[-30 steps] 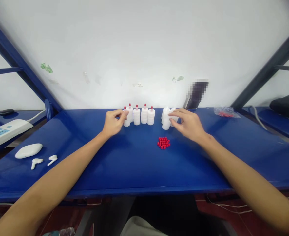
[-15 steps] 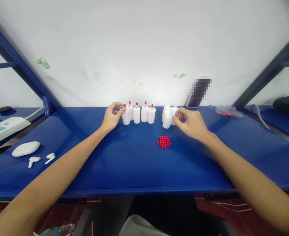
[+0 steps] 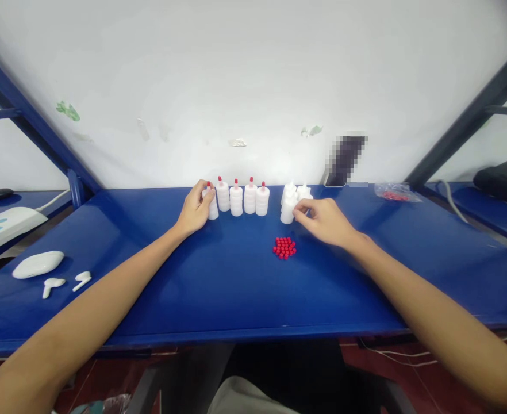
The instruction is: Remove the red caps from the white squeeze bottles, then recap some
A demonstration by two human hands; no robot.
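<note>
My left hand [image 3: 195, 208] is wrapped around a white squeeze bottle [image 3: 212, 209] with a red tip cap, the leftmost of a row. Several more red-capped bottles [image 3: 236, 201] stand upright to its right. My right hand [image 3: 329, 221] has thumb and forefinger closed in at the right side of a white squeeze bottle without a red cap [image 3: 287, 211]. Behind that one are other uncapped bottles [image 3: 304, 192], partly hidden. A cluster of small red caps [image 3: 284, 248] lies on the blue table in front of the uncapped group.
On the blue table [image 3: 236, 287] at left are a white earbud case [image 3: 38, 264], two earbuds [image 3: 54, 286] and a power strip [image 3: 7, 227]. A phone [image 3: 345, 161] leans on the wall. A clear bag of red pieces [image 3: 395, 194] lies at back right.
My left hand has shifted the leftmost capped bottle left, widening the gap beside it. My right hand has moved left to the front uncapped bottle. The view has shifted slightly.
</note>
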